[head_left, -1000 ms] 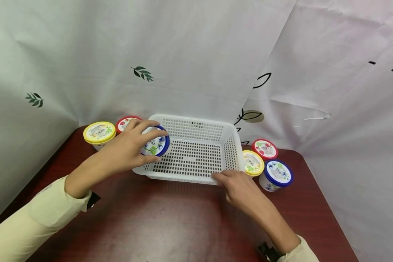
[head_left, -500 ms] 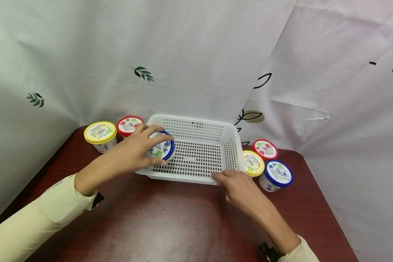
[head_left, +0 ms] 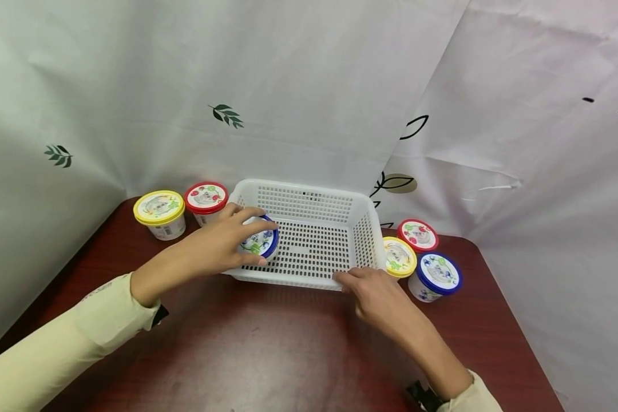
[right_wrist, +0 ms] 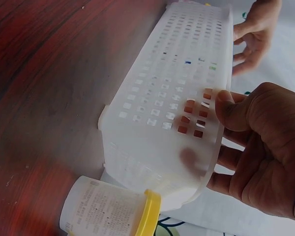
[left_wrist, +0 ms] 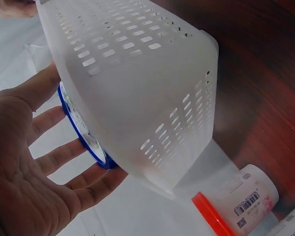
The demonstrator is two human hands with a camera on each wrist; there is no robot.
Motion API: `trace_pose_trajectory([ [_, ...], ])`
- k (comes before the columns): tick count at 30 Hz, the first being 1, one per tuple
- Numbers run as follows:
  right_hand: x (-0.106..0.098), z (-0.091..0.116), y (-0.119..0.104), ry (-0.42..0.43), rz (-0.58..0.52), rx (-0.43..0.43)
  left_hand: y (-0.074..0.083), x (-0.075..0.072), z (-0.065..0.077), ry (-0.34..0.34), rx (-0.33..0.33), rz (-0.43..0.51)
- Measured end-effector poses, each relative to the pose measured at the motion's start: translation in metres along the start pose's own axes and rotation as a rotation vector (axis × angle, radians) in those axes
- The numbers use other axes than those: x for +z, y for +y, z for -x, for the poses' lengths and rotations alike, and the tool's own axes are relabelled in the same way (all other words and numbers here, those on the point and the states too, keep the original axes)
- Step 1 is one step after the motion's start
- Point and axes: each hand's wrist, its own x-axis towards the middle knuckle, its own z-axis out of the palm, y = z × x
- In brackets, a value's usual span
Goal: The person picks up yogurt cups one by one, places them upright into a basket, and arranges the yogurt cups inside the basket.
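My left hand [head_left: 218, 240] holds a white tub with a blue lid [head_left: 261, 242], thumb and fingers spread about the lid's edge. The tub sits low inside the left end of a white plastic basket [head_left: 288, 280]. In the left wrist view the blue lid [left_wrist: 81, 130] shows just beyond the basket's rim, and the basket wall hides the tub's body. My right hand [head_left: 383, 300] grips the basket's front rim near its right corner. The right wrist view shows the thumb outside that rim and the other fingers inside, seen through the holes.
Left of the basket stand a yellow-lidded tub [head_left: 159, 212] and a red-lidded tub [head_left: 206, 200]. By its right end are red-lidded [head_left: 418, 234], yellow-lidded [head_left: 399, 257] and blue-lidded [head_left: 439, 274] tubs. A pale printed curtain [head_left: 309, 103] rises behind the dark red table [head_left: 268, 343].
My left hand has moved right and down with the blue-lidded tub, lowering it into the basket's left end. The red-lidded tub at left now shows more fully. My right hand has stayed put.
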Motion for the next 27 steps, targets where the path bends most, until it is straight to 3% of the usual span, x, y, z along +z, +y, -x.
trace_pose_trajectory([
  [7,-0.001,0.000,0.001,-0.007,0.000,-0.002,0.001,0.004,-0.003,-0.012,0.043,0.001],
  [27,0.000,0.000,0.001,-0.006,0.008,0.003,0.000,0.009,-0.012,-0.135,0.007,0.002],
])
